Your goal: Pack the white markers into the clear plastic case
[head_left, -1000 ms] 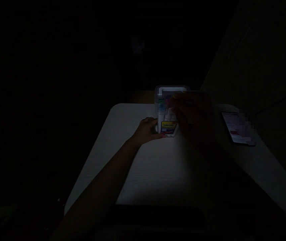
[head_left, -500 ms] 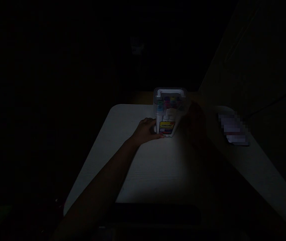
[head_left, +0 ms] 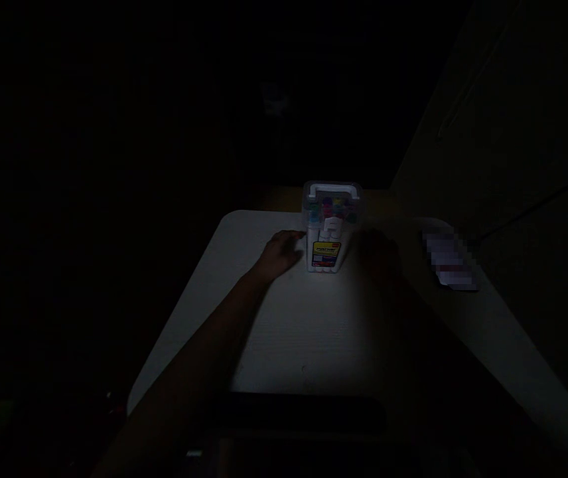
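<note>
A clear plastic marker case (head_left: 324, 255) stands upright on the white table, its lid on and its white handle lying over the top. White markers with coloured caps show through its walls, and a yellow and dark label is on the front. My left hand (head_left: 280, 255) rests at the case's left side, fingers extended and thumb apart; the fingertips come close to the wall, and I cannot tell if they touch. Deep in shadow on the other side, my right hand (head_left: 381, 255) is beside the case with its fingers barely visible.
On the right part of the white table (head_left: 284, 332) lies a phone (head_left: 448, 262) with a blurred-out screen. A wall with a dark cable runs along the right. Most of the room is very dark, and a dark bar crosses the table's near edge.
My left hand has let go of the case's lower front and drawn slightly left. The right hand sits a little lower. The case stands straighter, and the whole view has shifted slightly.
</note>
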Demonstrator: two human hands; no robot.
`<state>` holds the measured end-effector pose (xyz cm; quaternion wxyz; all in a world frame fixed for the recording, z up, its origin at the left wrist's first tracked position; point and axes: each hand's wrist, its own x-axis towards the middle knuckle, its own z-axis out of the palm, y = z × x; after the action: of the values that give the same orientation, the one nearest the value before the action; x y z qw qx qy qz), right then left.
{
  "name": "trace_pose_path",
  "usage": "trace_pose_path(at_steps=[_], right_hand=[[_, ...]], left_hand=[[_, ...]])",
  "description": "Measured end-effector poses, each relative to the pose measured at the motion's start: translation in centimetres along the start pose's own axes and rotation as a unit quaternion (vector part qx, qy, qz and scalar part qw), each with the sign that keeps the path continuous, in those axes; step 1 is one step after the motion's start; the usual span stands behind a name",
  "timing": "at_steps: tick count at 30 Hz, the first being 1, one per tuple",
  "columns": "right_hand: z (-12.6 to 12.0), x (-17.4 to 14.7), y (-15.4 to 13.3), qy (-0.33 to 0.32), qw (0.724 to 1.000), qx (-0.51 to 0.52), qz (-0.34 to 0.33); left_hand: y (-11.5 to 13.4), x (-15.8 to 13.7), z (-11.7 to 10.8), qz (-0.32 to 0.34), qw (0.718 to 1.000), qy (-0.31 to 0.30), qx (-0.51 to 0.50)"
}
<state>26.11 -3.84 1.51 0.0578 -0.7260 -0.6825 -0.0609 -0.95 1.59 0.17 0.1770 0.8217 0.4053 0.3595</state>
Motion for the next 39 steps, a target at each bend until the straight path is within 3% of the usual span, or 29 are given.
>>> trace_pose_path(at_steps=[5, 10, 39], right_hand=[[-0.5, -0.6, -0.3, 0.007, 1.0, 0.003, 0.012], [-0.9, -0.9, -0.5, 0.008, 1.0, 0.011, 0.018], [0.1, -0.1, 0.2, 0.029, 0.998, 0.061, 0.008]], left_hand=[[-1.1, 0.6, -1.9, -0.112, 0.981, 0.03, 0.157], [-0.7, 0.6, -1.3, -0.08, 0.959, -0.02, 0.273], [0.0, 0.8, -1.6, -0.138, 0.952, -0.034, 0.271]])
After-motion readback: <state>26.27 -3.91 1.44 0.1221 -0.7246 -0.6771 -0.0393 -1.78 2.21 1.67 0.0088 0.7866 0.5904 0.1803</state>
